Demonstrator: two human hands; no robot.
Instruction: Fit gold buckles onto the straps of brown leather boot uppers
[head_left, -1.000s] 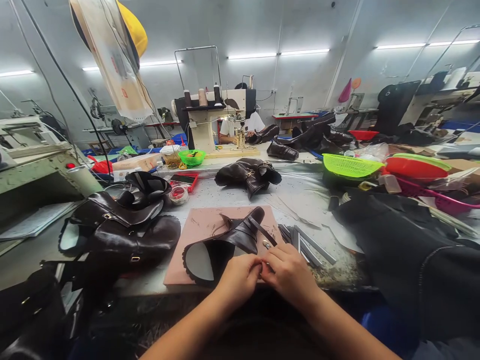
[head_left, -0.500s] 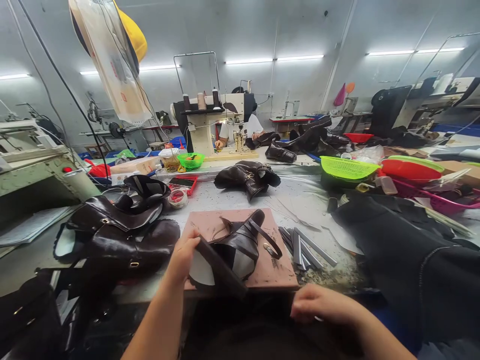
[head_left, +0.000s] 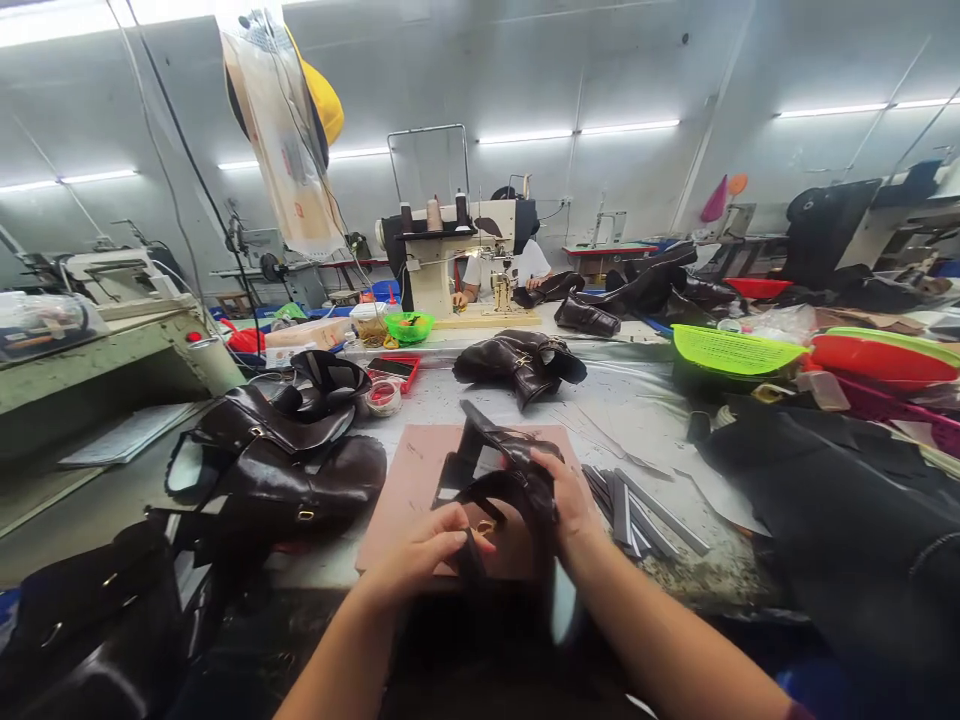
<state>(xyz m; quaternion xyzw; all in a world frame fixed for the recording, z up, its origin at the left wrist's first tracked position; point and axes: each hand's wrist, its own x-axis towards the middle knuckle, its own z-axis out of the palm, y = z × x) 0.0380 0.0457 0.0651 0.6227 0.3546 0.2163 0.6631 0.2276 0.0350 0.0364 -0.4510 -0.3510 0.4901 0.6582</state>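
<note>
A dark brown leather boot upper (head_left: 529, 490) is tilted over the pink board (head_left: 401, 465), its pale lining partly showing. Its right side is gripped by my right hand (head_left: 568, 497), fingers curled over the leather. Lower left of it, my left hand (head_left: 435, 548) pinches a dark strap (head_left: 471, 560) between thumb and fingers. A small gold buckle (head_left: 486, 527) shows just beside those fingertips. The lower end of the upper hangs past the board's front edge, where dark cloth makes its outline hard to follow.
Grey-and-white strips (head_left: 637, 510) lie right of the board. Several finished-looking boot uppers (head_left: 300, 490) are heaped at left, with another boot upper (head_left: 517, 365) behind the board. Black material (head_left: 810, 510) covers the right side. Across the table, a person sits behind a sewing machine (head_left: 450, 250).
My right hand has come up from the front edge onto the boot upper, which has been lifted and turned. My left hand has moved down to the strap. The view has shifted left.
</note>
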